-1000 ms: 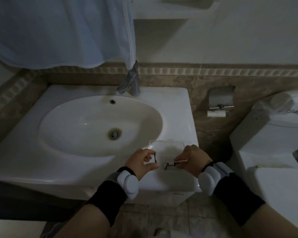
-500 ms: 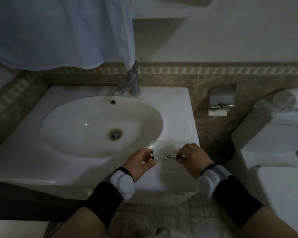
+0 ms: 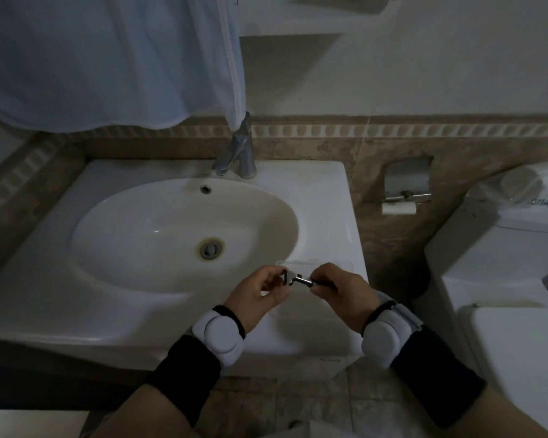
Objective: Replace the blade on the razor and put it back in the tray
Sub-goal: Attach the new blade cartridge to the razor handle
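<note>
My right hand (image 3: 340, 287) grips the razor (image 3: 304, 280) by its handle, with the metal neck pointing left. My left hand (image 3: 260, 294) pinches a small dark blade cartridge (image 3: 288, 277) that meets the razor's head end. Whether the two are joined I cannot tell. Both hands hover over the clear plastic tray (image 3: 314, 264), which lies on the right front part of the white sink counter (image 3: 326, 197) and is mostly hidden behind them.
The basin (image 3: 159, 235) with its drain lies to the left, the tap (image 3: 239, 153) at the back. A light blue towel (image 3: 108, 58) hangs above. A toilet-paper holder (image 3: 405, 191) is on the wall, and a white toilet (image 3: 503, 263) stands at the right.
The hands have come together: the blade cartridge and the razor's head, apart a second ago, now touch. Both hands also rose slightly over the tray.
</note>
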A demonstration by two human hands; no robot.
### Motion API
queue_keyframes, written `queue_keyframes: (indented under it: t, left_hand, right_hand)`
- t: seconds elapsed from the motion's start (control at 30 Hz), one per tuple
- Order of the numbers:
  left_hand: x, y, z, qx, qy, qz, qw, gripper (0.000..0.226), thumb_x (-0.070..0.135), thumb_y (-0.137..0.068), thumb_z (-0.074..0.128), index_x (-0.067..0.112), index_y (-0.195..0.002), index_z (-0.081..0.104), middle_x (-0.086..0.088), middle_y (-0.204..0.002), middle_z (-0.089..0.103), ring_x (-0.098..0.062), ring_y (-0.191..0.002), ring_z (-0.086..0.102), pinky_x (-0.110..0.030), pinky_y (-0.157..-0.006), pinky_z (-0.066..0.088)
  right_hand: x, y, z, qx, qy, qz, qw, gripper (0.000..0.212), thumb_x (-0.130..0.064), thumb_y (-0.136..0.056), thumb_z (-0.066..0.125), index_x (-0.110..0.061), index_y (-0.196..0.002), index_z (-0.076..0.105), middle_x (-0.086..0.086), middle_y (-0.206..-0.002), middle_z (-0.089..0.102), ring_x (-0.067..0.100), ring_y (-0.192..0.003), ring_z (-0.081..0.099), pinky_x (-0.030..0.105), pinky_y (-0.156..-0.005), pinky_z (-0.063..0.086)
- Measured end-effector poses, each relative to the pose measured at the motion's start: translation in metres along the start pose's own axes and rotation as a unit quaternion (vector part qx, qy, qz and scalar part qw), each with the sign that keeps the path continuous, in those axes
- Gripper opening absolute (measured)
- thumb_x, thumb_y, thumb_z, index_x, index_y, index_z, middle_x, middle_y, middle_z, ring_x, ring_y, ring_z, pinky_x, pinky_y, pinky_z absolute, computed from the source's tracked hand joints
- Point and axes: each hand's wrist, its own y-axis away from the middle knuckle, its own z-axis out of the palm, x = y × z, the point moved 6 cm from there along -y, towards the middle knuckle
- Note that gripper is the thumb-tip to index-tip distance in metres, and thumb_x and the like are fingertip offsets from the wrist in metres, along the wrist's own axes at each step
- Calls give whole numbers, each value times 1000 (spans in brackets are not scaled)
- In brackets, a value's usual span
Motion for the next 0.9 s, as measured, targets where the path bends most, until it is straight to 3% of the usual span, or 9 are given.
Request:
queue_keyframes:
  t: [0.17, 0.4, 0.5, 0.6, 0.67, 0.83, 0.9]
  left_hand:
    - [0, -1, 0, 2, -12, 12, 1000, 33, 1, -84, 56, 4, -116, 51, -3, -95, 54, 1, -82, 50, 1, -73, 40]
    - [7, 0, -1, -14, 1, 18, 1000, 30, 0, -84, 56, 10, -113, 52, -6, -100, 55, 2, -85, 51, 2, -73, 41]
    - [9, 0, -2, -25, 22, 13, 999, 28, 1, -84, 55, 19, -105, 52, -3, -99, 55, 0, -86, 52, -7, -77, 44]
    - [10, 1, -2, -37, 50, 0, 998, 27, 1, -85, 54, 13, -110, 54, 0, -95, 56, -4, -85, 53, -17, -81, 44]
    - [9, 1, -3, -38, 56, -2, 998, 30, 1, -85, 54, 6, -115, 53, -1, -94, 55, -5, -84, 53, -12, -76, 45]
    - [12, 2, -4, -36, 68, -5, 997, 28, 2, -85, 54, 6, -113, 55, -3, -93, 55, -6, -82, 52, -6, -69, 47]
    - [12, 3, -4, -32, 78, -13, 996, 24, 3, -85, 55, 12, -107, 56, -1, -92, 56, -6, -81, 53, -6, -68, 48]
  right_hand:
    - [1, -1, 1, -5, -6, 6, 1000, 16, -19, -90, 53, -10, -102, 58, -1, -84, 56, 19, -82, 52, 34, -79, 46]
    - [-1, -1, 1, -10, -29, -1, 1000, 16, -16, -89, 54, -7, -103, 58, 1, -83, 56, 21, -83, 55, 36, -81, 47]
    - [0, -2, 2, -20, -52, -1, 998, 12, -14, -89, 55, -8, -98, 58, 1, -77, 57, 19, -77, 56, 36, -81, 48]
    - [3, -3, 5, -28, -100, 11, 995, 3, -11, -88, 56, -13, -90, 56, -8, -68, 55, 5, -63, 53, 22, -69, 49]
    - [3, -3, 6, -34, -131, 15, 991, 3, -9, -88, 56, -12, -89, 55, -10, -69, 54, 1, -61, 52, 7, -56, 45]
    - [4, -2, 7, -37, -162, 16, 986, 5, -7, -87, 55, -7, -92, 57, -9, -69, 54, 2, -62, 52, 4, -52, 44]
    - [4, -3, 8, -36, -171, 16, 984, 9, -7, -87, 55, -15, -83, 55, -8, -69, 55, 3, -61, 53, 5, -51, 44]
